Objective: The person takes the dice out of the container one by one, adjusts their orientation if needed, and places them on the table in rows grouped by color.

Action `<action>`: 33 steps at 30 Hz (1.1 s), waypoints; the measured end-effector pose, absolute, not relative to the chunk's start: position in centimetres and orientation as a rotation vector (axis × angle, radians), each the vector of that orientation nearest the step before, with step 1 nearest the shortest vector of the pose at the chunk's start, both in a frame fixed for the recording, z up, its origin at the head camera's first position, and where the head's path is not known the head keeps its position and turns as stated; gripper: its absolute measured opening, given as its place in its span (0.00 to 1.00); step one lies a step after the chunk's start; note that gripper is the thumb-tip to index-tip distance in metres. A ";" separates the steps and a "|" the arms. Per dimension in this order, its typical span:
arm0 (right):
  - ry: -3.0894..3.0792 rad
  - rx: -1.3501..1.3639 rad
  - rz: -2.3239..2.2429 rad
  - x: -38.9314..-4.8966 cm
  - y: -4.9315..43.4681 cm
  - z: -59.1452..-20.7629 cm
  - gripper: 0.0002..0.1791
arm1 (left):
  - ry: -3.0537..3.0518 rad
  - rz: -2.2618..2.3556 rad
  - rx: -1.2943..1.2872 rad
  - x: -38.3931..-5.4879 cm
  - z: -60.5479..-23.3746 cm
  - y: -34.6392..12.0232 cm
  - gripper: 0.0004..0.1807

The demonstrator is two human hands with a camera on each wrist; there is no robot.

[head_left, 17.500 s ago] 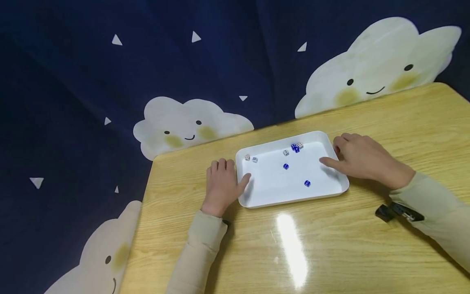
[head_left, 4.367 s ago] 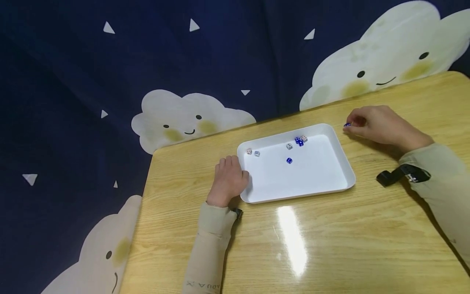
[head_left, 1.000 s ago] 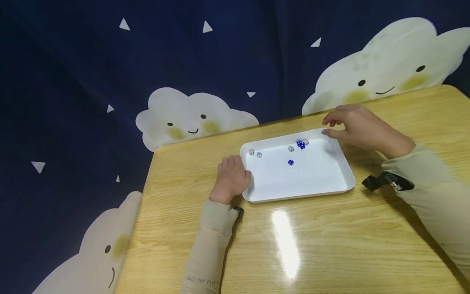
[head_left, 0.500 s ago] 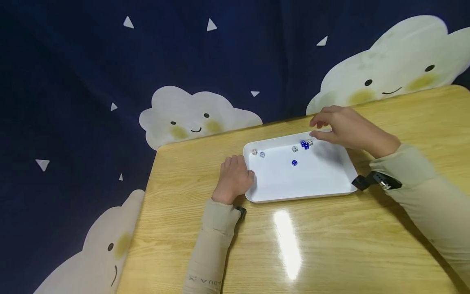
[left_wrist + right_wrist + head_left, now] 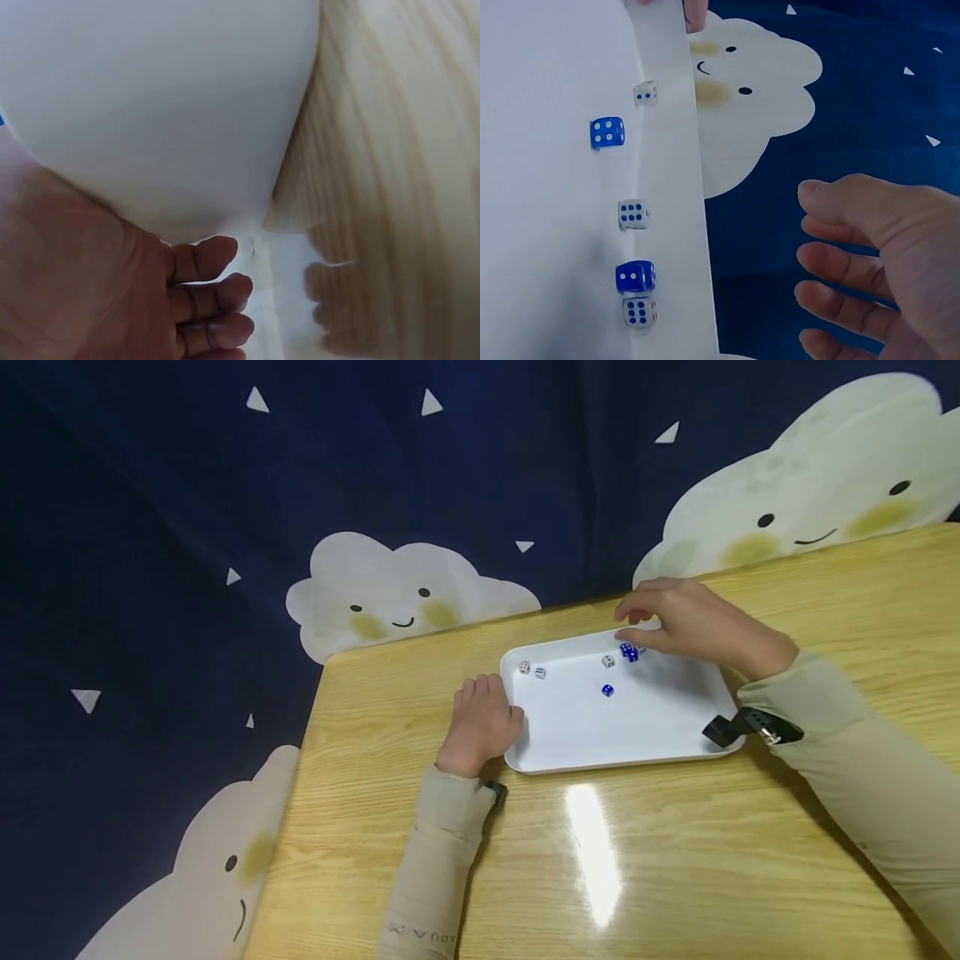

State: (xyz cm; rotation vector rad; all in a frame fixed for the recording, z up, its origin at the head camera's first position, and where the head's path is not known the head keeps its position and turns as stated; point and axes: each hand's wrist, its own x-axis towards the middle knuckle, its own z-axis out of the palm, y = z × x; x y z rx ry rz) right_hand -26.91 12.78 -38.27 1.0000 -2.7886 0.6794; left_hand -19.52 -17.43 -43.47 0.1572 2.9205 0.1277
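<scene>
A white tray point(image 5: 622, 764) lies on the wooden table with several blue and white dice inside. In the head view, two blue dice point(image 5: 628, 652) sit together by the far wall, beside a white die mostly covered by my right hand. Another white die point(image 5: 608, 661) and a lone blue die point(image 5: 607, 691) lie nearby; two more white dice point(image 5: 532, 671) are at the far left corner. My left hand point(image 5: 480, 727) grips the tray's left wall, thumb over the rim. My right hand point(image 5: 686, 620) hovers over the far right wall, fingers loosely bent and holding nothing point(image 5: 885, 262).
The wooden table point(image 5: 375, 810) carries a bright reflection in front of the tray. A dark blue curtain point(image 5: 585, 468) with cloud prints hangs behind its far edge. A black strap point(image 5: 753, 727) on the right sleeve overlaps the tray's right end.
Earlier my right hand took the blue die from the tray's front right and held it right of the tray. Now emptied, that hand has moved left over the far wall. The left hand stays.
</scene>
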 end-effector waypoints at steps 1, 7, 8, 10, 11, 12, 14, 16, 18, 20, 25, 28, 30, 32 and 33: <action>-2.793 1.004 0.688 -26.8 12.7 -38.3 0.11 | 2.917 0.124 0.157 -19.5 -43.4 -17.4 0.19; -2.808 1.047 0.723 -26.4 12.3 -38.6 0.10 | 2.911 0.121 0.157 -19.2 -43.4 -17.2 0.20; -2.806 1.060 0.728 -26.3 12.3 -38.6 0.10 | 2.912 0.123 0.155 -19.1 -43.4 -17.1 0.20; -2.806 1.083 0.730 -26.1 12.1 -38.7 0.10 | 2.915 0.126 0.154 -19.0 -43.4 -17.2 0.19; -2.804 1.092 0.734 -26.0 12.1 -38.7 0.10 | 2.918 0.128 0.153 -18.9 -43.4 -17.2 0.19; -2.799 1.099 0.739 -25.9 12.0 -38.7 0.10 | 2.919 0.131 0.152 -18.9 -43.4 -17.2 0.19; -2.793 1.111 0.748 -25.8 11.9 -38.7 0.10 | 2.923 0.138 0.154 -18.8 -43.3 -17.2 0.19; -2.781 1.134 0.749 -25.7 11.8 -38.8 0.10 | 2.925 0.145 0.154 -18.7 -43.3 -17.2 0.19; -2.762 1.162 0.749 -25.6 11.7 -38.8 0.10 | 2.924 0.147 0.154 -18.7 -43.3 -17.2 0.19; -2.739 1.197 0.743 -25.6 11.6 -38.9 0.10 | 2.923 0.142 0.153 -18.7 -43.2 -17.3 0.19; -2.722 1.250 0.739 -25.5 11.3 -39.2 0.10 | 2.924 0.136 0.153 -18.6 -43.2 -17.3 0.18; -2.726 1.276 0.742 -25.5 11.1 -39.4 0.09 | 2.926 0.134 0.154 -18.5 -43.2 -17.4 0.18; -2.738 1.290 0.741 -25.5 10.9 -39.5 0.09 | 2.927 0.134 0.157 -18.5 -43.2 -17.4 0.18; -2.748 1.302 0.737 -25.5 10.8 -39.6 0.08 | 2.929 0.132 0.160 -18.5 -43.1 -17.4 0.18; -2.750 1.306 0.736 -25.5 10.7 -39.7 0.08 | 2.930 0.132 0.162 -18.5 -43.1 -17.3 0.17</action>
